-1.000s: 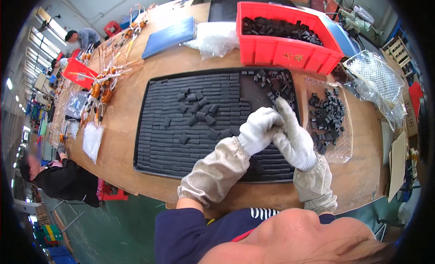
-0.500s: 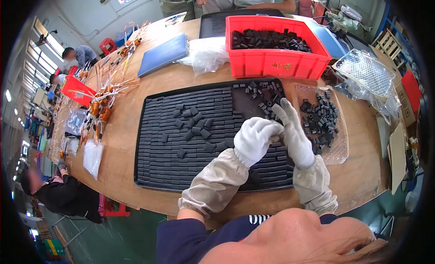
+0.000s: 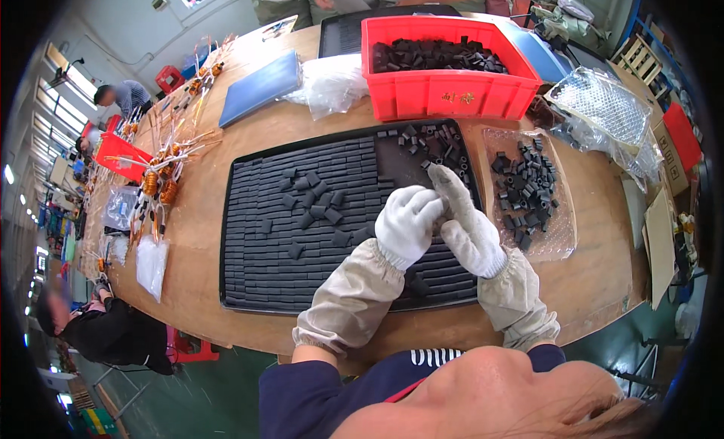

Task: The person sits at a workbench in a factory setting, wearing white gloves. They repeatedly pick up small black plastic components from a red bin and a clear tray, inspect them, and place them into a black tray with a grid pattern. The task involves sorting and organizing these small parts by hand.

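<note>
My left hand [image 3: 408,222] is curled and my right hand [image 3: 466,226] half open at centre frame over the black tray [image 3: 249,288]; whether they hold a block I cannot tell. The small dark blocks [image 3: 309,198] look light, rigid, probably brittle, so I judge a fingertip pinch across the short sides best.

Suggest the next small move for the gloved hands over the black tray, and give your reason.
Probably lower the right hand to the loose black blocks at the black tray far right corner and pick one. Both gloves hover together, left hand curled; whether it holds a block is unclear. Scattered pieces lie unplaced over the packed rows.
</note>
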### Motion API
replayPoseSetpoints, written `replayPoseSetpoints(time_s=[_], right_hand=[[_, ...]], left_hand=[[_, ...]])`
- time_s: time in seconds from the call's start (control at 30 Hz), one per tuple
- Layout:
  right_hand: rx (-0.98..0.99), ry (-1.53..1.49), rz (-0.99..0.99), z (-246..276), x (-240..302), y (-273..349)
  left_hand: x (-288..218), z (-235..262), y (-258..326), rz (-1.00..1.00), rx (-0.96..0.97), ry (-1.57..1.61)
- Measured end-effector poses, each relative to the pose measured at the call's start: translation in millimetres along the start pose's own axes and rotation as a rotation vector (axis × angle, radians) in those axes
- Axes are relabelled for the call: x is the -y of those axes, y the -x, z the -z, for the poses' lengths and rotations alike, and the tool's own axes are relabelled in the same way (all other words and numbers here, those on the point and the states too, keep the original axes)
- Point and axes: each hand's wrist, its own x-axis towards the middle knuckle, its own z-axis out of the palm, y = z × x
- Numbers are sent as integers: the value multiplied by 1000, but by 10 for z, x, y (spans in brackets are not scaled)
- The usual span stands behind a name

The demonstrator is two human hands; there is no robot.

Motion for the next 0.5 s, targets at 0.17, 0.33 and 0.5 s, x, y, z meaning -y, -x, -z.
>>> replayPoseSetpoints(time_s=[0.17, 0.33, 0.5], right_hand=[[-98, -745, -266, 13, -47, -105], [-120, -854, -271, 108, -190, -144], [-59, -16, 10, 42, -157, -58]], left_hand=[[-85, 25, 0, -111, -71, -169], [-27, -59, -18, -37, -4, -98], [29, -80, -10, 82, 48, 42]])
